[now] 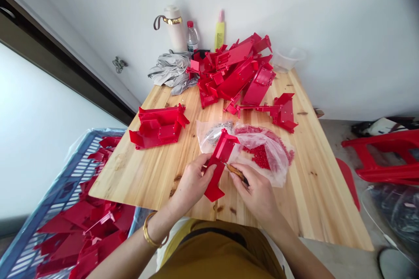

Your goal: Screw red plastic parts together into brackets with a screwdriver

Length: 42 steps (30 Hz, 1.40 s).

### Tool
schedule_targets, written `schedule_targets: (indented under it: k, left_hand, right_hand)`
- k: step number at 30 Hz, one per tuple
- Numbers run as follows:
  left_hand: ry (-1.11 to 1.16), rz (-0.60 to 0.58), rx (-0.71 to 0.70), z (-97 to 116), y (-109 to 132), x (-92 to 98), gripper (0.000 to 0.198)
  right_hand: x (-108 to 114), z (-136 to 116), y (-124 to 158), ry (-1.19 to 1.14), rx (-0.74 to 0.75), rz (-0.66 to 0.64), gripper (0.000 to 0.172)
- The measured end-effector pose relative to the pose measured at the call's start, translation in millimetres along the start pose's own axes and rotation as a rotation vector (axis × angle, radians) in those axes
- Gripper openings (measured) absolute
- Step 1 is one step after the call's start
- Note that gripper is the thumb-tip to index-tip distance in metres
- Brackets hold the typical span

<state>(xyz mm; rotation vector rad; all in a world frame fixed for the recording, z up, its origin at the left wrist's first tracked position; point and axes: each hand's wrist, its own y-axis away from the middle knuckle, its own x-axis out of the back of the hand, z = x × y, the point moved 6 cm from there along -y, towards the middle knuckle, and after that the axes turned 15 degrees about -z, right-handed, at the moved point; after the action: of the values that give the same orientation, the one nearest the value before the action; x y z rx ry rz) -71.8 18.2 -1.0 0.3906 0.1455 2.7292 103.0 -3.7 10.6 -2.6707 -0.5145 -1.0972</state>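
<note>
My left hand (195, 179) is closed on a red plastic part (217, 170), a flat panel with raised ends, held tilted above the near part of the table. In my right hand (257, 189) is a small screwdriver (238, 171) with a brown and black handle. Its thin metal tip points left and meets the red part near the panel's middle; the exact contact point is too small to make out. Just beyond my hands lie a clear bag of small silver screws (218, 132) and a clear bag of small red pieces (262, 152).
A heap of red plastic parts (235, 67) covers the back of the wooden table (314, 183). More red parts (160, 127) lie at left. Behind stand a white flask (176, 30), a bottle (192, 39) and grey cloth (172, 69). A blue crate (70, 152) of red parts is lower left.
</note>
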Motion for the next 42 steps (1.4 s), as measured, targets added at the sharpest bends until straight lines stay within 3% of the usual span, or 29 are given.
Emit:
schedule_targets:
  k: [9, 12, 14, 17, 20, 22, 25, 29, 31, 34, 36, 38, 42]
  left_hand:
    - [-0.114, 0.051, -0.081, 31.6, 5.8, 4.2, 0.024]
    - [-0.125, 0.079, -0.130, 41.7, 8.4, 5.5, 0.025]
    - [-0.127, 0.109, -0.166, 44.6, 9.0, 7.3, 0.025]
    - [-0.169, 0.178, -0.216, 43.0, 7.9, 13.2, 0.025]
    - [-0.325, 0.248, -0.299, 43.6, 7.2, 22.8, 0.030]
    - [-0.458, 0.240, -0.364, 49.5, 7.0, 31.3, 0.036]
    - [-0.636, 0.257, -0.434, 69.0, 5.7, 61.3, 0.042]
    - [-0.866, 0.421, -0.406, 96.5, -17.1, 142.1, 0.038]
    - [-1.008, 0.441, -0.260, 92.6, -45.8, 186.1, 0.036]
    - [-1.113, 0.315, 0.044, 59.5, -93.8, 234.2, 0.036]
    - [-1.115, 0.266, 0.129, 37.6, -113.7, 249.2, 0.031]
    - [-1.112, 0.236, 0.138, 23.8, -123.7, 252.2, 0.027]
    - [-1.107, 0.238, 0.073, 28.0, -128.2, 233.4, 0.029]
  right_hand:
    - [11.3, -36.8, 2.0, 0.707, 0.124, 0.011, 0.031]
    - [16.5, -41.2, -1.0, 0.731, 0.175, -0.016, 0.038]
    - [22.0, -38.8, -8.2, 0.557, 0.163, -0.027, 0.033]
    - [19.0, -25.3, -26.5, -0.042, 0.036, -0.124, 0.019]
    - [-12.3, -16.9, -39.7, -0.859, -0.200, -0.273, 0.023]
    - [-37.6, -25.7, -41.5, -1.306, -0.313, -0.310, 0.033]
    - [-65.2, -48.7, -37.6, -1.629, -0.319, -0.336, 0.041]
    - [-92.2, -65.5, -18.1, -1.588, -0.338, -0.483, 0.039]
    - [-100.1, -62.8, -7.5, -1.489, -0.374, -0.547, 0.040]
    - [-98.2, -49.0, 1.0, -1.371, -0.369, -0.532, 0.045]
    - [-90.4, -36.9, 4.3, -1.339, -0.359, -0.493, 0.049]
    - [-80.3, -23.8, 8.8, -1.332, -0.376, -0.452, 0.052]
    - [-55.7, 1.2, 22.3, -1.331, -0.440, -0.335, 0.051]
